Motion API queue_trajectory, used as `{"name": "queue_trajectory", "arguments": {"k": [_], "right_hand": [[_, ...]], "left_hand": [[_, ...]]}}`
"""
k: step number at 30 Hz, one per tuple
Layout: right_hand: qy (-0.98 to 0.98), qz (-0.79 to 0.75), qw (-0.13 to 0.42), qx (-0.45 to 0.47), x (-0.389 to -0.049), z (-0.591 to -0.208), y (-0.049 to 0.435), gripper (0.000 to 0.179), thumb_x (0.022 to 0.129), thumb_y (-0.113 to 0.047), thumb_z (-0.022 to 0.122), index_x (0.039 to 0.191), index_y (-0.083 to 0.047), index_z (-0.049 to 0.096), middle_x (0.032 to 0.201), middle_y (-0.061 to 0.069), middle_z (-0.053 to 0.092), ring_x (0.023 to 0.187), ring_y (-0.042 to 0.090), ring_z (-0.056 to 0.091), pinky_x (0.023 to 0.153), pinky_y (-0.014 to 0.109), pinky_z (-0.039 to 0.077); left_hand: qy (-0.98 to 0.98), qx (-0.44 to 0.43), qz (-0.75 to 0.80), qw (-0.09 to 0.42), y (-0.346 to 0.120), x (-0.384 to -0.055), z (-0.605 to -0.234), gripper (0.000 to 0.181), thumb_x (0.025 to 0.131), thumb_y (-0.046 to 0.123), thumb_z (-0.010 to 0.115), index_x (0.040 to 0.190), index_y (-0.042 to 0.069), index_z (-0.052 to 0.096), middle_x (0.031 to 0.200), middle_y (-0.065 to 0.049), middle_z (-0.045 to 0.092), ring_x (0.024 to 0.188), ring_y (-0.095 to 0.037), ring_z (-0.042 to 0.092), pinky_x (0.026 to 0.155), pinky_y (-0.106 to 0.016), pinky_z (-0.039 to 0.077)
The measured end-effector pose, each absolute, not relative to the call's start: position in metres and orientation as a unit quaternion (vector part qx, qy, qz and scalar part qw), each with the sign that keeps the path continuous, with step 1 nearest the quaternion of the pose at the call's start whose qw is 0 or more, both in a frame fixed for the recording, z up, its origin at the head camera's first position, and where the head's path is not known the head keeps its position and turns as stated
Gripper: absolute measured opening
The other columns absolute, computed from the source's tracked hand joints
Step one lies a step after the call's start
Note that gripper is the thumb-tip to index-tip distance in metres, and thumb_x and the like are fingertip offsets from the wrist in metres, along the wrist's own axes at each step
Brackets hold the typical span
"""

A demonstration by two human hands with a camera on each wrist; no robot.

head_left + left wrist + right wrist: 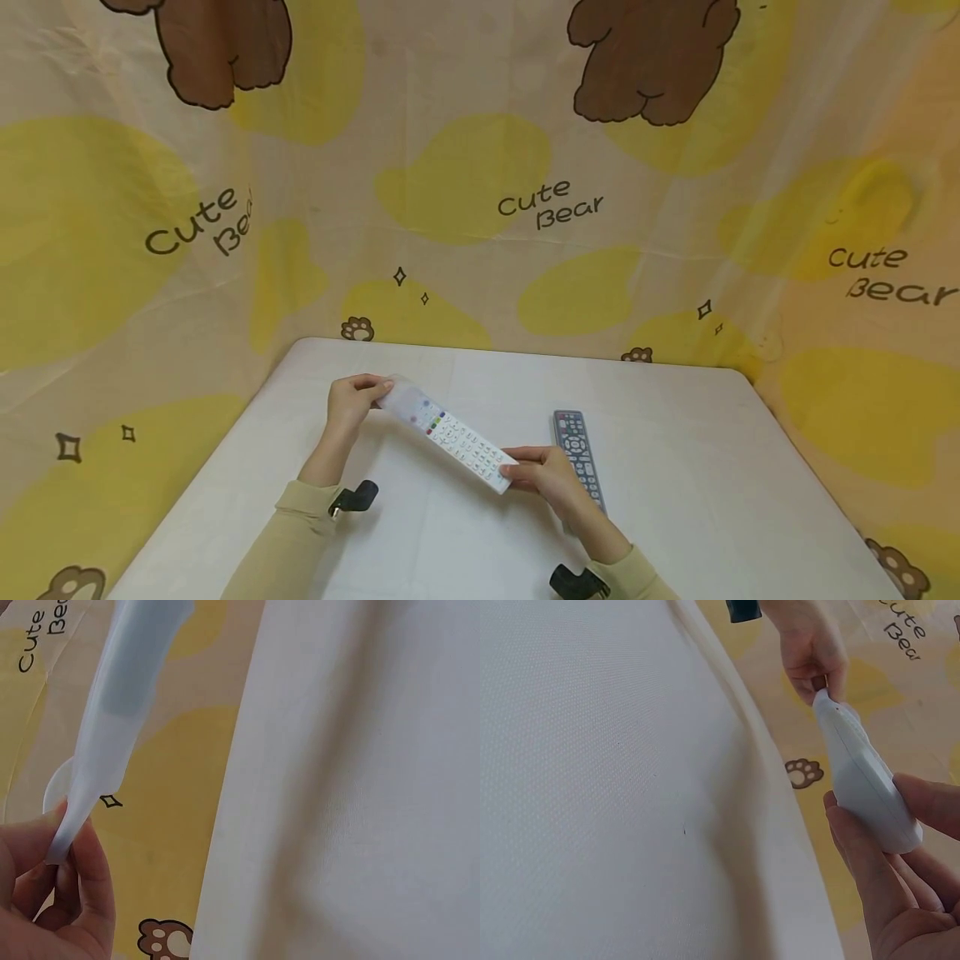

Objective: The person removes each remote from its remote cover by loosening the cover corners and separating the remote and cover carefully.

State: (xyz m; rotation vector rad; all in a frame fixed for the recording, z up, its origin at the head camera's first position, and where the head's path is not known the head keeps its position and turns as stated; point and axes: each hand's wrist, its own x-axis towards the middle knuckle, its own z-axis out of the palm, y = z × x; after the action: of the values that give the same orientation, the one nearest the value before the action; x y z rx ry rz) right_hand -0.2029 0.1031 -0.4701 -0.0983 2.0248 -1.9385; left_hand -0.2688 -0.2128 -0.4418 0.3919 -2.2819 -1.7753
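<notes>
A white remote control (471,446) is held slantwise above the table, its buttons facing up. A translucent cover (402,398) encloses its upper left part and extends past that end. My left hand (351,407) pinches the loose end of the cover between thumb and fingers; the left wrist view shows this cover (109,746) flattened at the pinch. At the lower right end, my right hand (551,477) grips the white remote, thumb on one side and fingers on the other. Behind the right hand lies a grey remote control (574,437), partly hidden by the right forearm.
The white tabletop (675,467) spreads beneath both hands, with its far edge near a patterned curtain (465,183). Black wrist cameras (360,497) sit at the sleeve cuffs. The grey remote lies flat, right of centre.
</notes>
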Motion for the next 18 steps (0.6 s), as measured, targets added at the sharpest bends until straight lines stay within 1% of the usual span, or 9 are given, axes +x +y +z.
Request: {"name": "queue_trajectory", "arguments": {"k": [2, 11, 18], "right_hand": [[0.710, -0.682, 0.169, -0.032, -0.2026, -0.4702, 0.1029, 0.045, 0.079, -0.008, 0.074, 0.118, 0.009, 0.061, 0.109, 0.018, 0.068, 0.089, 0.020, 0.069, 0.078, 0.033, 0.057], [0.703, -0.690, 0.169, -0.038, -0.2018, -0.4719, 0.1050, 0.046, 0.080, -0.007, 0.073, 0.120, 0.011, 0.058, 0.108, 0.019, 0.068, 0.089, 0.020, 0.069, 0.078, 0.032, 0.058], [0.703, -0.689, 0.169, -0.037, -0.2025, -0.4734, 0.1061, 0.046, 0.080, -0.006, 0.072, 0.120, 0.011, 0.058, 0.109, 0.019, 0.068, 0.087, 0.019, 0.069, 0.078, 0.033, 0.058]], "left_hand": [[-0.779, 0.130, -0.603, 0.113, -0.2137, -0.2681, -0.4414, 0.026, 0.084, 0.014, 0.071, 0.100, -0.006, 0.069, 0.094, -0.012, 0.066, 0.069, -0.012, 0.056, 0.060, -0.017, 0.052], [-0.778, 0.137, -0.603, 0.110, -0.2139, -0.2673, -0.4422, 0.025, 0.085, 0.014, 0.071, 0.101, -0.005, 0.069, 0.097, -0.013, 0.066, 0.071, -0.012, 0.055, 0.061, -0.017, 0.052], [-0.775, 0.139, -0.606, 0.114, -0.2137, -0.2673, -0.4421, 0.024, 0.084, 0.013, 0.071, 0.099, -0.006, 0.069, 0.093, -0.011, 0.065, 0.070, -0.012, 0.055, 0.060, -0.017, 0.052]]}}
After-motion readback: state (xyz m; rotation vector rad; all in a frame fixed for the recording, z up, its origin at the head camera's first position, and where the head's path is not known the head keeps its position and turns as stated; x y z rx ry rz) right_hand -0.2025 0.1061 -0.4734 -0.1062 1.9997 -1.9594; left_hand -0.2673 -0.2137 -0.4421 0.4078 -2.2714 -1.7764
